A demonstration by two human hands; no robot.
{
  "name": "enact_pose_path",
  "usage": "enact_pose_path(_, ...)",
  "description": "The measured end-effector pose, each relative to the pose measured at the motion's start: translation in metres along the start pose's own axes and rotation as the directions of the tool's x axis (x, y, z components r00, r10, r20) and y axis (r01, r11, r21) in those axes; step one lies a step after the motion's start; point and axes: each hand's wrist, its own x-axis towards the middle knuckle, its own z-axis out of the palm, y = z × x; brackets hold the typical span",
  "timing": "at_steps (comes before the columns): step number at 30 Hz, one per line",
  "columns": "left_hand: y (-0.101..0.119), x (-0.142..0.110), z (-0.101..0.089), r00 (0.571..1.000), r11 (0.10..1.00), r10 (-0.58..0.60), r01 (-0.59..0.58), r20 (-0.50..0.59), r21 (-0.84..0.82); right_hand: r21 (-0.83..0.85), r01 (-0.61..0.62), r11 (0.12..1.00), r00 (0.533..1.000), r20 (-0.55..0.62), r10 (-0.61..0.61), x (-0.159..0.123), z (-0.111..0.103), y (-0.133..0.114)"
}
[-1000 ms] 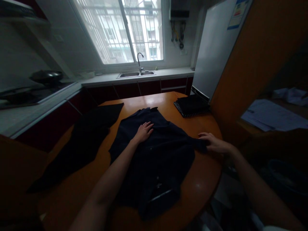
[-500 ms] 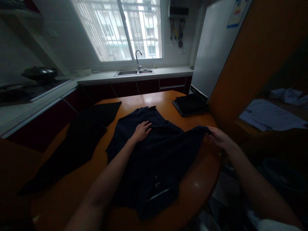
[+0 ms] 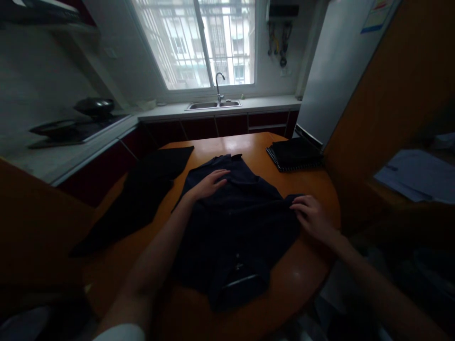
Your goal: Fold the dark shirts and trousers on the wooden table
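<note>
A dark navy shirt (image 3: 245, 222) lies spread on the wooden table, its collar (image 3: 241, 282) toward me and buttons down its middle. My left hand (image 3: 212, 183) rests over the upper left part of the cloth, fingers stretched out and holding nothing. At the right, my right hand (image 3: 312, 218) is at the sleeve end, its fingers apart and touching the cloth without a visible grip. To the left of the shirt lies a separate black garment (image 3: 145, 189), stretched out along the table's edge.
A folded black stack of clothes (image 3: 296, 154) sits at the table's (image 3: 227, 142) far right. Beyond it stand a fridge (image 3: 330, 71) and a counter with a sink (image 3: 213, 105). A stove with pans (image 3: 94, 106) is on the left, papers (image 3: 419, 175) on the right.
My right hand has moved inward, and the sleeve end it was pinching now lies closer to the shirt's body. My left hand has shifted slightly up the cloth. The view has turned left.
</note>
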Motion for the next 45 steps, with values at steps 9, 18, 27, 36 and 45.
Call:
enact_pose_path(9,0.018,-0.170,-0.031,0.976,0.986,-0.168,0.169,0.140,0.006,0.155,0.133,0.979,0.944,0.281,-0.173,-0.022,0.015,-0.006)
enact_pose_path(18,0.059,-0.206,0.037,0.935,0.917,-0.272,0.324,-0.229,0.234,0.173,0.116,0.978,0.966,0.209,-0.152,-0.024,0.043,-0.006)
enact_pose_path(27,-0.001,-0.216,0.000,0.611,0.750,-0.594,0.656,-0.523,-0.086,0.151,0.202,0.968,0.956,0.182,-0.228,-0.041,0.032,-0.003)
enact_pose_path(36,0.059,-0.292,0.025,0.842,0.910,-0.310,0.397,-0.441,0.119,0.142,0.280,0.950,0.908,0.283,-0.310,-0.054,0.022,-0.013)
enact_pose_path(45,0.121,-0.290,0.023,0.974,0.983,-0.181,0.178,0.133,0.033,0.329,0.046,0.943,0.744,0.619,-0.253,-0.048,-0.008,-0.046)
